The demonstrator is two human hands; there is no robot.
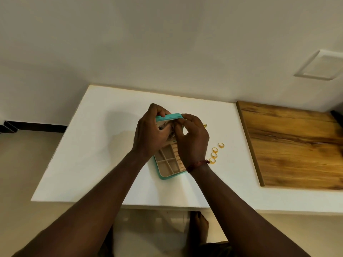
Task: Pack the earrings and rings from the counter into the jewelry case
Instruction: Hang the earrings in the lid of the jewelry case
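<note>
A teal jewelry case (161, 175) lies open on the white counter (89, 149), its beige compartments showing and its lid (171, 115) standing upright. My left hand (150, 136) grips the lid's top left edge and side. My right hand (193, 143) is in front of the lid's inside, thumb and fingers pinched on a small dark earring (173, 135) that is partly hidden. Several gold rings (214, 155) lie in a row on the counter just right of the case. A bit of another gold earring (205, 125) peeks out behind my right hand.
A wooden board (297, 145) covers the counter's right part. A wall rises close behind the counter. The counter's front edge runs below the case, and my foot (199, 225) stands on the floor beneath it.
</note>
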